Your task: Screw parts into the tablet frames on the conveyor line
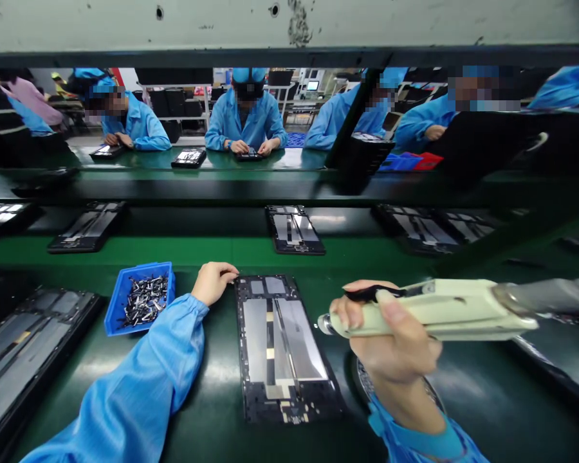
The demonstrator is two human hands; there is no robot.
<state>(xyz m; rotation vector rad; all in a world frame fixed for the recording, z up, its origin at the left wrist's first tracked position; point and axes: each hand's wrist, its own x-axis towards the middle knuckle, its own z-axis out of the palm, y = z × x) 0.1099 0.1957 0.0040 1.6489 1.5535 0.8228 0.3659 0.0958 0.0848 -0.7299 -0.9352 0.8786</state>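
Observation:
An open tablet chassis (280, 350) with silver plates lies on the green belt in front of me. My left hand (213, 281), in a blue sleeve, rests at its top left corner with fingers curled in a pinch; what they hold is too small to name. My right hand (390, 337) is wrapped round a cream electric screwdriver (439, 310), held sideways with its tip pointing left, just above the chassis's right edge.
A blue bin of small metal screws (142, 299) sits left of my left hand. More chassis lie on the belt at left (89, 226), middle (294, 229) and right (429, 228). Stacked trays (24, 341) are at far left. Several co-workers in blue coats (246, 119) work opposite.

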